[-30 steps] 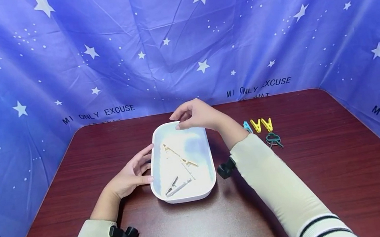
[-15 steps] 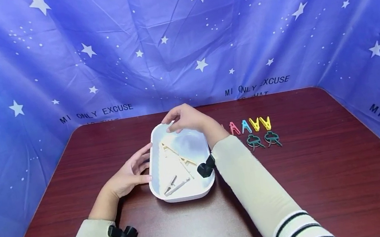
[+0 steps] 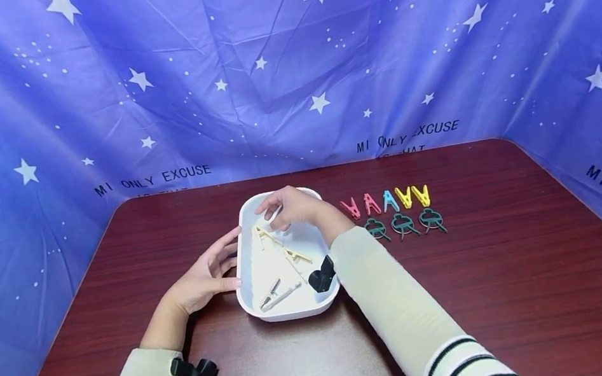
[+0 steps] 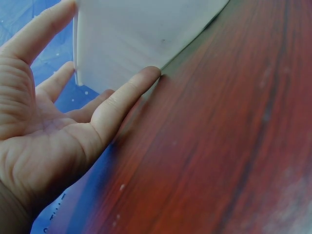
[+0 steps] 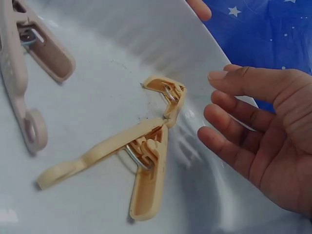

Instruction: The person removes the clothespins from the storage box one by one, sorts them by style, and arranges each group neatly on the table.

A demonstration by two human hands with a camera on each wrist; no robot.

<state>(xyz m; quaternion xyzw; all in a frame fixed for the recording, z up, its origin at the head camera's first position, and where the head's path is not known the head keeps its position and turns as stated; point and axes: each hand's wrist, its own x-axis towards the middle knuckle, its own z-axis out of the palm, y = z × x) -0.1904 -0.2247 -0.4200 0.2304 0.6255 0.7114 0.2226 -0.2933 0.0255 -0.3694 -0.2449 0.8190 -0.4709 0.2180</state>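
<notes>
A white tray [image 3: 296,314] stands upright on the table, with several clothespins in it. Against its left wall my left hand [image 3: 205,285] rests spread fingertips, and the left wrist view shows the thumb [image 4: 129,95] low on that wall. Over the tray's far part hovers my right hand [image 3: 295,207], fingers loosely bent with nothing between them. Nearest to those fingers lie two cream clothespins, the bigger-looking one [image 5: 151,170] and a farther one [image 5: 168,92]. A greyish clothespin [image 3: 278,297] lies at the tray's near end.
Right of the tray runs a row of clothespins: a red pair, including this red clothespin [image 3: 372,203], one blue clothespin [image 3: 389,201] and a yellow pair. In front are green round clips [image 3: 402,225]. A starry blue cloth [image 3: 275,89] hangs behind the dark red table [image 3: 519,260].
My right hand has moved left and down from above the far rim to inside the tray's outline. Its arm uncovers more of the clip rows. The left hand stays at the wall.
</notes>
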